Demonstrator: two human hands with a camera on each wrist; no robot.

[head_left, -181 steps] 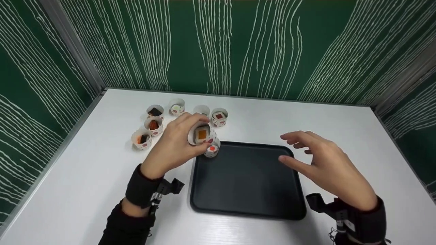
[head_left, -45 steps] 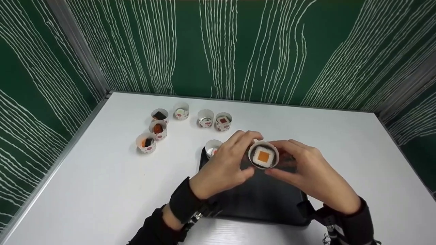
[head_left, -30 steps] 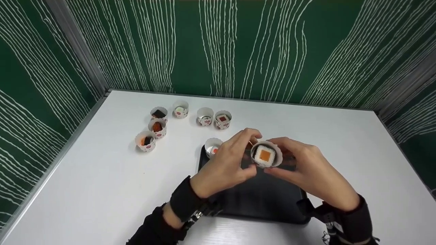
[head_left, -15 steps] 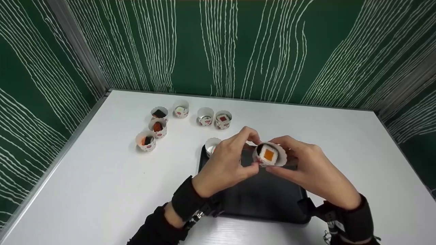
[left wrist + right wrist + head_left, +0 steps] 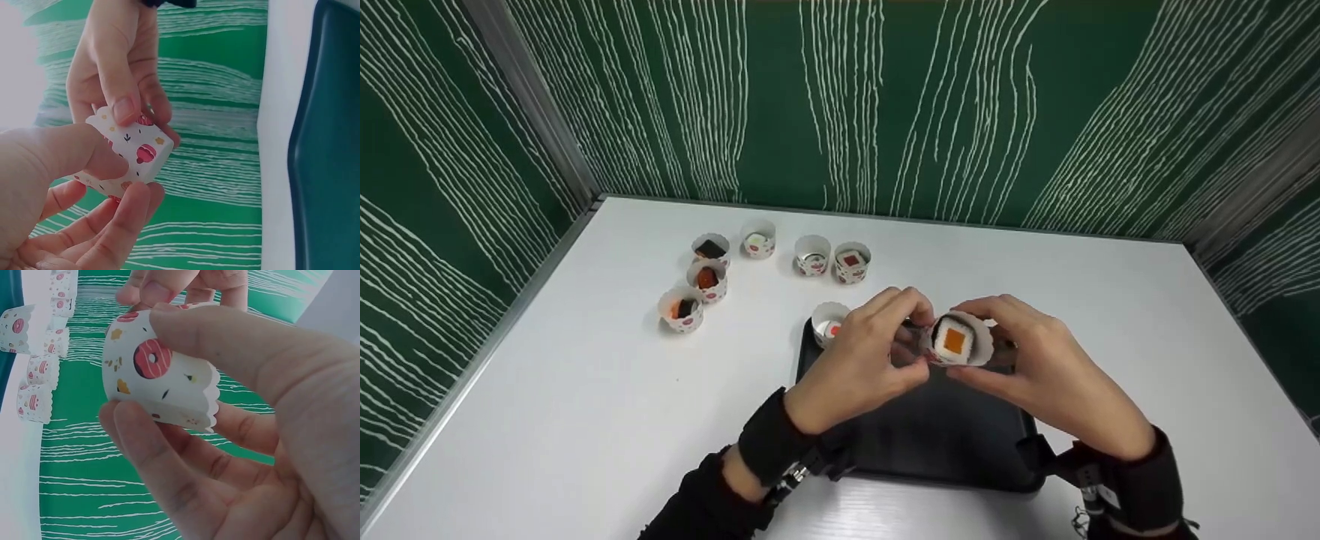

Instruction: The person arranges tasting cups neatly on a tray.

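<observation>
you held a doughnut-printed paper cup (image 5: 160, 372) tilted above the dark tray (image 5: 937, 427), your left hand (image 5: 861, 351) and right hand (image 5: 1039, 361) each pinching its wall between thumb and curled fingers. the thin card looked light, stiff enough to keep its round shape, yet likely to dent under a hard squeeze; low on the wall, near the firmer base, seemed the safest hold, clear of the scalloped rim. inside sat a blocky sushi piece (image 5: 955, 342), grainy white around a flat orange square, dark along one edge; how loosely it fit was hard to tell. a matching cup (image 5: 823, 316) stood at the tray's far left corner, others on the smooth white bench (image 5: 585, 420).
</observation>
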